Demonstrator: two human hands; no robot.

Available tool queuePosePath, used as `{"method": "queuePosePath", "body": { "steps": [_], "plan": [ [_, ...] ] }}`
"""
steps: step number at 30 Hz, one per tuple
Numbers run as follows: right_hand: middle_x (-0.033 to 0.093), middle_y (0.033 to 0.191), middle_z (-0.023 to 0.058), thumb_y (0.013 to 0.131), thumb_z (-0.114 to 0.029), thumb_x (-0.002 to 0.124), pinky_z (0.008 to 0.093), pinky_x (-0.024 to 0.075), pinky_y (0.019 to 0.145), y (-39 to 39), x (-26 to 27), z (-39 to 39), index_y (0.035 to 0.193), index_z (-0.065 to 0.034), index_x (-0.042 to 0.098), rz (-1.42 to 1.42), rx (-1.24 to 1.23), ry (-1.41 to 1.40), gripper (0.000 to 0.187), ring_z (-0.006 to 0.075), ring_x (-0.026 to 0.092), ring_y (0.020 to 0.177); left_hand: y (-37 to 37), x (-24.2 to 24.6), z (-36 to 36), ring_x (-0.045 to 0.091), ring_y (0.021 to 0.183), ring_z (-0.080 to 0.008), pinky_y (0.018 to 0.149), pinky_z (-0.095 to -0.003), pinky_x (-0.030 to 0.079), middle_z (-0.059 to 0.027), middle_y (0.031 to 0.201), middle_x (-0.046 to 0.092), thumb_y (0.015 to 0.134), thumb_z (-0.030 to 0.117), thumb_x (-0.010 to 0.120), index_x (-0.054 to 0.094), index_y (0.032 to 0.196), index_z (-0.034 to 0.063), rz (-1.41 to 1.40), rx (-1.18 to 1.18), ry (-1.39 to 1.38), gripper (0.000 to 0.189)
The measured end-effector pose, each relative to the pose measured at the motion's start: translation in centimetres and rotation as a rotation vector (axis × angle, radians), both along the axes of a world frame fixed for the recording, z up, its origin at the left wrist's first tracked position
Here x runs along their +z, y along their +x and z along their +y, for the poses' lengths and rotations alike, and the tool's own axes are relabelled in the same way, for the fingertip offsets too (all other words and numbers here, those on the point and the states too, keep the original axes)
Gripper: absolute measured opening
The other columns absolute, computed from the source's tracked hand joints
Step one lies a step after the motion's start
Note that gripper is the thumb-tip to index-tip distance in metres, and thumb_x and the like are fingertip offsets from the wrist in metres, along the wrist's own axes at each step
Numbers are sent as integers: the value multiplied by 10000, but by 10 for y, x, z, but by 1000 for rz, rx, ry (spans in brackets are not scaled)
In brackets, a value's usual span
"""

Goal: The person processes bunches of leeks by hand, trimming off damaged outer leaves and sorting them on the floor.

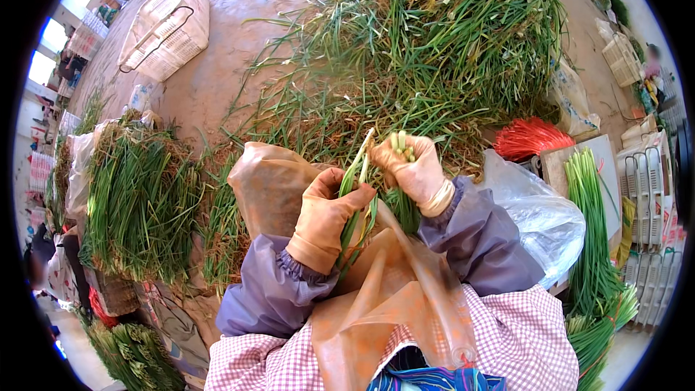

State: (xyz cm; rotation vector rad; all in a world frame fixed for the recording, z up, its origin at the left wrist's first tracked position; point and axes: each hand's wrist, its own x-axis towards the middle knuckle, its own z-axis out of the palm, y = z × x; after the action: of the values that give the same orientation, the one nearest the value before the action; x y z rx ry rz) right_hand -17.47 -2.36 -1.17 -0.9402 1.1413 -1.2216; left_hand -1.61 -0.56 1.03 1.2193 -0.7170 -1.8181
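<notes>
My left hand (328, 217), in a soiled rubber glove, grips a few long green stalks (350, 184) with pale ends, held upright over my lap. Close on the right, my right hand (412, 165), gloved too, is closed around a small bunch of stalks; their pale cut-looking ends (402, 144) poke out above the fingers and green leaves hang below. The fingertips of my right hand are near the pale ends of the stalks in my left. A translucent plastic apron (380, 304) covers my lap.
A large heap of green leaves (467, 38) lies ahead. Leafy bundles (141, 201) stand at left, a white plastic crate (174, 27) beyond. At right are red ties (532, 138), a clear plastic bag (543, 222) and trimmed green bundles (592, 228). Other people sit at the far edges.
</notes>
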Motion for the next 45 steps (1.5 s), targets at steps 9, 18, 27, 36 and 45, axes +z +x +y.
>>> {"method": "queuePosePath", "body": {
  "steps": [9,18,27,36,45],
  "plan": [
    [545,539,-13,838,-183,679,223,358,371,-39,8,-4,816,-60,647,95,-12,93,129,61,473,410,-3,-5,2,561,590,-90,525,-236,474,-5,730,603,762,-15,702,558,841,62,8,-17,42,182],
    [625,706,-10,815,-130,685,232,461,571,-5,-29,-13,871,13,655,274,-128,-117,156,36,525,652,-4,-7,5,547,606,-78,569,-229,479,-7,722,599,759,-2,706,561,843,40,-130,3,-42,173],
    [550,553,-12,838,-99,656,206,338,378,-26,-7,3,887,-42,671,-112,35,190,77,58,451,407,-7,-8,3,542,610,-81,577,-231,475,-9,757,599,749,-1,718,553,893,35,-58,19,-14,221],
    [546,529,28,798,-53,647,251,353,340,-28,-26,-24,726,-24,609,-120,-347,92,86,102,464,373,-10,-12,7,542,615,-74,566,-229,470,3,745,599,732,-20,713,567,862,44,-102,-56,-12,205],
    [663,889,29,824,-167,691,238,481,619,-7,-7,5,1064,-28,640,-272,128,152,282,85,593,713,-17,-4,-13,572,628,-87,558,-221,469,1,733,617,767,-6,699,596,882,50,-54,-130,-78,164]
  ]
}}
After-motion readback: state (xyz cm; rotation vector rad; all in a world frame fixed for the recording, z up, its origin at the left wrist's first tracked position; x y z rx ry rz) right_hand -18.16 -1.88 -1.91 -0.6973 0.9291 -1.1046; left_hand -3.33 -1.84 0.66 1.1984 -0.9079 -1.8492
